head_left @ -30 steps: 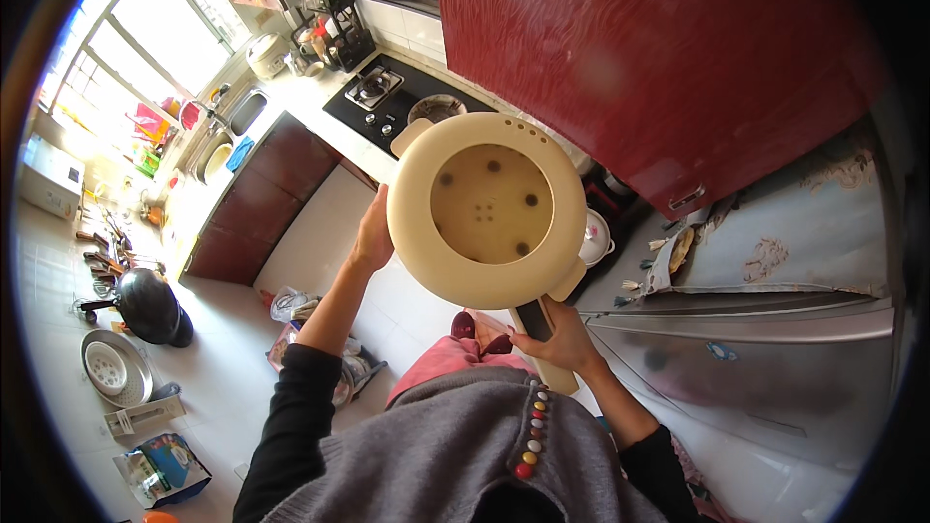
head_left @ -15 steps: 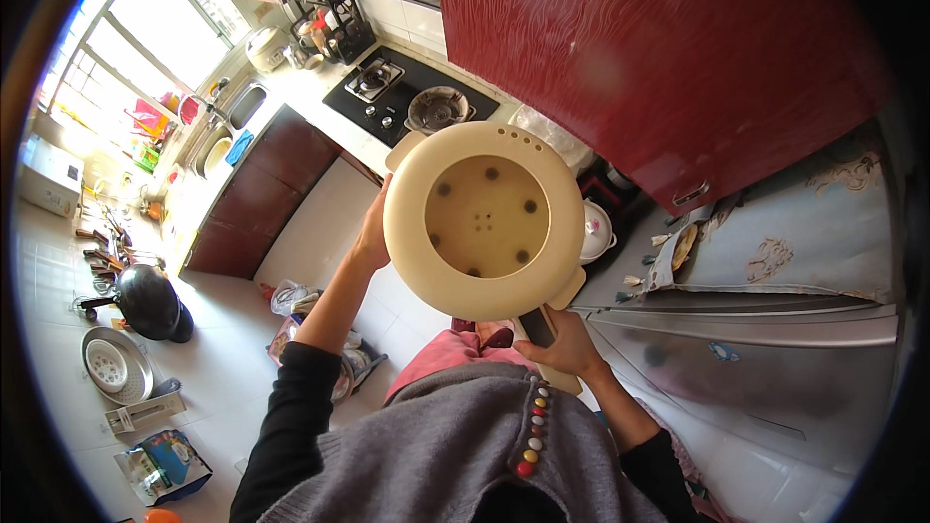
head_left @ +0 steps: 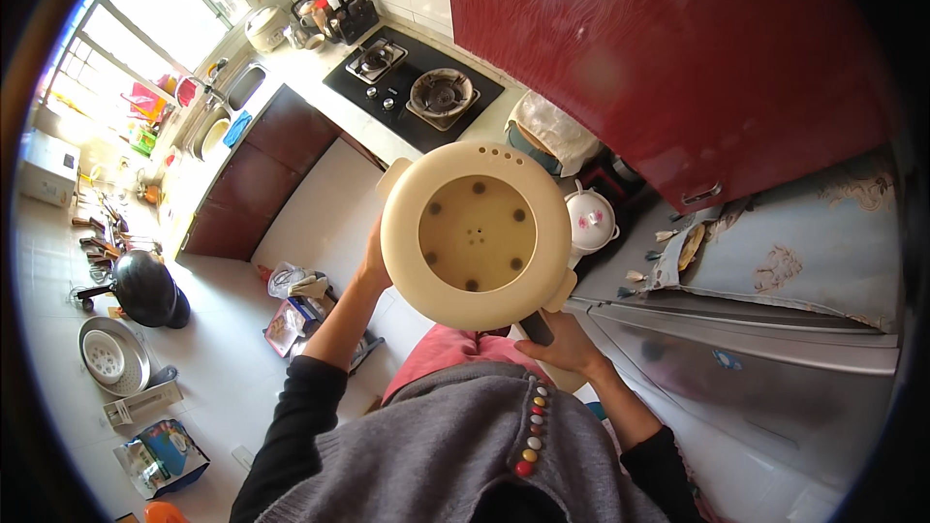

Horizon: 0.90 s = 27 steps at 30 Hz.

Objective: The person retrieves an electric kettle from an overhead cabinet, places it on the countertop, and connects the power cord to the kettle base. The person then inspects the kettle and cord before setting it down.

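You hold what looks like a round cream cooker [head_left: 477,235] in front of your tummy, with its tan middle [head_left: 494,257] and dark dots facing up at you. Your left hand [head_left: 374,259] is at its 9 o'clock side, and those fingers hide behind the rim [head_left: 446,165], so I cannot tell how tightly they close. Your right hand [head_left: 569,342] is at 5 o'clock, its fingers clamped on the cooker by the black strip [head_left: 536,328]. The big worry is a drop. The cooker looks wide and smooth, so if your left fingers only lean on it, that side could dip and slip. Then your right fingers might have too much to carry, and it could twist and fall on your pink trousers [head_left: 446,349] or the floor [head_left: 232,368]. A white flowery pot [head_left: 588,220] shows at 3 o'clock, just beside the rim, so a fast swing that way could bump it. At 12 o'clock, the black stove [head_left: 405,87] sits in the desk [head_left: 305,79], and its hard metal could scratch the cooker if they knock together. At 8 o'clock, the pile of bags and boxes [head_left: 295,317] could trip you if you don't look.
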Each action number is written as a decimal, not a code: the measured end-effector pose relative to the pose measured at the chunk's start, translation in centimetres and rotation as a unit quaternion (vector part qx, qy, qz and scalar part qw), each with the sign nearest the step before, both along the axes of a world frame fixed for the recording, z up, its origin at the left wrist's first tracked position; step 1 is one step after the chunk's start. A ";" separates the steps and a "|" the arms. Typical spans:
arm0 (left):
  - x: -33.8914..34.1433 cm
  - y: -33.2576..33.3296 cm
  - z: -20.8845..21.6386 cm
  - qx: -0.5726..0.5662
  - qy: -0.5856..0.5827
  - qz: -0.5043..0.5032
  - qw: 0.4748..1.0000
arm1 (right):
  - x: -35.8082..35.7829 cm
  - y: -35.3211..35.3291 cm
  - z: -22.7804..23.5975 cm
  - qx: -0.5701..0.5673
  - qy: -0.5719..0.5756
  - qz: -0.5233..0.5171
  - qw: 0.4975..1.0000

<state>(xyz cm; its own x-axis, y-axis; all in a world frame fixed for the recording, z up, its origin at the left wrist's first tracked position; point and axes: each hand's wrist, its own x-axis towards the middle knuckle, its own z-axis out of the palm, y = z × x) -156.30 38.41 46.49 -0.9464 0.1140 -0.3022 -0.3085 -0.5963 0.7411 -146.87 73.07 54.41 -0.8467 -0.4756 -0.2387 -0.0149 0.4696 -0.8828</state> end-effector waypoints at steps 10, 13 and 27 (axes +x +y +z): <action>5.9 -2.5 -5.3 0.096 -0.109 0.069 0.987 | 0.1 -1.9 -4.1 0.084 -0.121 0.033 0.989; 7.6 -3.7 -5.8 0.113 -0.117 0.076 0.984 | 0.2 -3.3 -4.7 0.088 -0.119 0.024 0.989; 8.6 -6.8 -7.8 0.133 -0.103 0.070 0.983 | -0.3 -7.1 -4.8 0.090 -0.087 0.012 0.992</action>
